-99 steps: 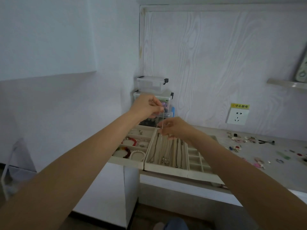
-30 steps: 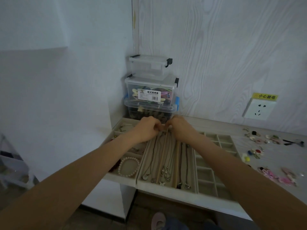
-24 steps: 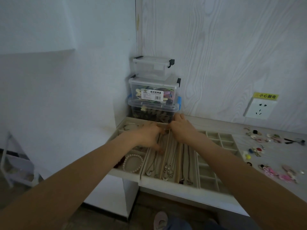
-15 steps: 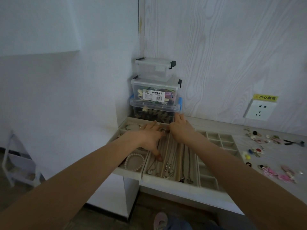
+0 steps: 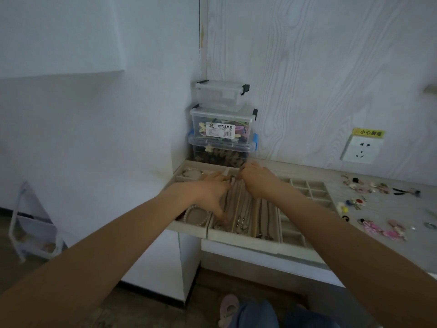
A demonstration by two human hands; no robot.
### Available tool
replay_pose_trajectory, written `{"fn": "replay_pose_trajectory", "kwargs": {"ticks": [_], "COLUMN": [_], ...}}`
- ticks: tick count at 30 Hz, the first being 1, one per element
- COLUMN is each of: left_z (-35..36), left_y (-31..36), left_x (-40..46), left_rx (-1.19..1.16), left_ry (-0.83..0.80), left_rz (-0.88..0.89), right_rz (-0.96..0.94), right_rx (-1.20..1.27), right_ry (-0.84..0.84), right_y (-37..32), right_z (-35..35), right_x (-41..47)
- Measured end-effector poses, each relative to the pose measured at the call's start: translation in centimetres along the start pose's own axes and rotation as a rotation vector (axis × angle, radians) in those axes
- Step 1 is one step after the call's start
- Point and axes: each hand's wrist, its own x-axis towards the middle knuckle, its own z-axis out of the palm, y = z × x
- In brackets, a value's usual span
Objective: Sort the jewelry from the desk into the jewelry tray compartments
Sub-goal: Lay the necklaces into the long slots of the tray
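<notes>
A beige jewelry tray [image 5: 236, 235] with long slots lies at the desk's left end, several necklaces [image 5: 242, 221] laid along its slots. My left hand [image 5: 212, 192] lies spread over the leftmost slot, thumb stretched toward the near end. My right hand [image 5: 255, 181] rests at the far end of the slots, fingers curled over a necklace's top; what they grip is hidden. A pearl bracelet [image 5: 195, 215] sits in the left tray section. Loose jewelry [image 5: 357, 202] lies scattered on the desk to the right.
Three stacked clear storage boxes [image 5: 223, 129] stand in the corner behind the tray. A grid of small compartments [image 5: 307, 190] lies right of the necklace slots. A wall socket [image 5: 360, 149] is mounted above the desk. A white rack [image 5: 30, 233] stands on the floor at left.
The necklace that hung between my hands has been laid into a slot. My left hand has spread flat and slid toward the near end; my right hand stays at the far end.
</notes>
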Motion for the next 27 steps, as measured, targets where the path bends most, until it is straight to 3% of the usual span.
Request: {"fn": "replay_pose_trajectory", "kwargs": {"ticks": [18,27], "left_z": [0.9,0.0], "left_y": [0.8,0.1], "left_x": [-0.2,-0.7], "left_rx": [0.027,-0.210], "left_ry": [-0.115,0.106], "left_rz": [-0.115,-0.048], "right_rz": [-0.025,0.004], "right_rx": [-0.071,0.068], "right_ry": [-0.131,-0.143], "right_y": [-1.4,-1.4], "right_z": [0.7,0.8], "right_x": [-0.9,-1.1]}}
